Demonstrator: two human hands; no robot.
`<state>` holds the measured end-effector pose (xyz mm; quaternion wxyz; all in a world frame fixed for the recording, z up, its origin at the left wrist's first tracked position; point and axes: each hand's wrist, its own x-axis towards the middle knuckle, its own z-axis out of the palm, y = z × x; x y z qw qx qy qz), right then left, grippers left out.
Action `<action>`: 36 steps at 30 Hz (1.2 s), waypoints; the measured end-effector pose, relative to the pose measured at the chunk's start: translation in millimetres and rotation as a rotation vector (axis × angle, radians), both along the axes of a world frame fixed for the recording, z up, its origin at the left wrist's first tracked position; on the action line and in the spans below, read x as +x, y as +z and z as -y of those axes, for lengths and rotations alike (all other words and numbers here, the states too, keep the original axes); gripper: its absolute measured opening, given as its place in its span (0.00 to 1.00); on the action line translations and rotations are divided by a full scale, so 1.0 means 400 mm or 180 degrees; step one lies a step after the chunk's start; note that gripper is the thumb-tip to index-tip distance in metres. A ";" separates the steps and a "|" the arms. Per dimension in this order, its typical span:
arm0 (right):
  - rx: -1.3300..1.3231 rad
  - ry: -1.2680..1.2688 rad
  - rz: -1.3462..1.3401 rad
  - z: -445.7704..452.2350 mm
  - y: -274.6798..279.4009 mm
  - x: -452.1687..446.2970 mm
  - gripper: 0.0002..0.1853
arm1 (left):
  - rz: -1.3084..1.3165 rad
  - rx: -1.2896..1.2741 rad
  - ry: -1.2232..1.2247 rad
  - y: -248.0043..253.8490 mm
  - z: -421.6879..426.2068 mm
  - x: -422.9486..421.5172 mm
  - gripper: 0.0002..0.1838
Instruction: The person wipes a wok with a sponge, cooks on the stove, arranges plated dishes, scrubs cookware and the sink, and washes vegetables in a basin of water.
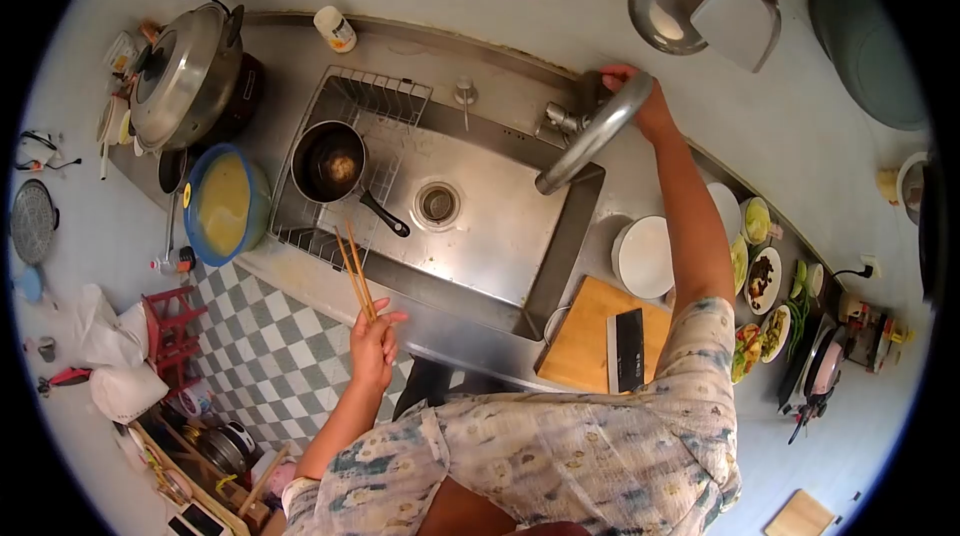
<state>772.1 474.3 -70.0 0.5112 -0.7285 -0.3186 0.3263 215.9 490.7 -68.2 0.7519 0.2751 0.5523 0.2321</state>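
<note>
My left hand [372, 348] is closed around a pair of wooden chopsticks [356, 274], whose tips point toward the sink. My right hand [652, 108] is behind the curved metal faucet [600, 129], beside a dark object [589, 92] at the wall. Its fingers look curled but are partly hidden, and what they hold cannot be made out. On a wire rack [380, 86] in the steel sink [490, 226] stands a small dark saucepan [318, 176]. A light brown clump lies inside it, and its black handle points toward the drain [437, 205].
A blue basin [225, 204] of cloudy liquid and a large lidded pot [185, 81] stand left. To the right are a cutting board [575, 341] with a cleaver [627, 351], a white bowl [644, 256] and several food plates [763, 279]. A ladle [665, 11] hangs above.
</note>
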 end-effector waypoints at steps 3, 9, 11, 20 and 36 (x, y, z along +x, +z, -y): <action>0.0750 0.0269 -0.0958 -0.071 0.054 -0.056 0.21 | 0.0027 -0.0066 -0.0003 -0.004 0.003 0.001 0.15; 0.0841 -0.1486 -0.1016 0.010 -0.114 -0.031 0.11 | 0.0104 0.0029 0.0039 -0.002 0.000 -0.002 0.14; 0.0222 -0.1951 0.0366 0.085 -0.135 -0.112 0.09 | 0.0123 0.0041 0.0045 0.007 0.000 -0.002 0.14; -0.0308 0.0283 0.3464 -0.173 -0.096 -0.372 0.15 | 0.0266 0.0368 -0.0311 0.061 0.003 0.016 0.14; 0.0913 -0.1992 0.1311 -0.432 -0.014 -0.361 0.12 | 0.0475 0.0423 -0.0739 0.034 -0.217 -0.129 0.14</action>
